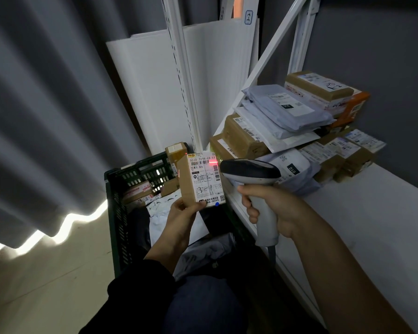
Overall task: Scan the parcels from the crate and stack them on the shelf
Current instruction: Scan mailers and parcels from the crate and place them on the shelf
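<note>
My left hand point(182, 212) holds a small brown cardboard parcel point(202, 179) upright by its lower end, its white shipping label facing me. My right hand point(269, 208) grips the handle of a grey and black barcode scanner point(249, 174), whose head points left at the parcel. A red scan line glows on the label's upper right edge. Below and behind the parcel stands the dark green crate point(117, 213) with several boxes and white mailers inside. The white shelf point(362, 213) on the right carries a pile of stacked parcels point(287, 126).
A white shelf upright point(182, 75) and white panels point(152, 92) stand behind the crate. A grey curtain point(46, 116) hangs at the left, with light on the pale floor point(46, 273) under it. My dark-clothed lap point(203, 304) fills the bottom centre.
</note>
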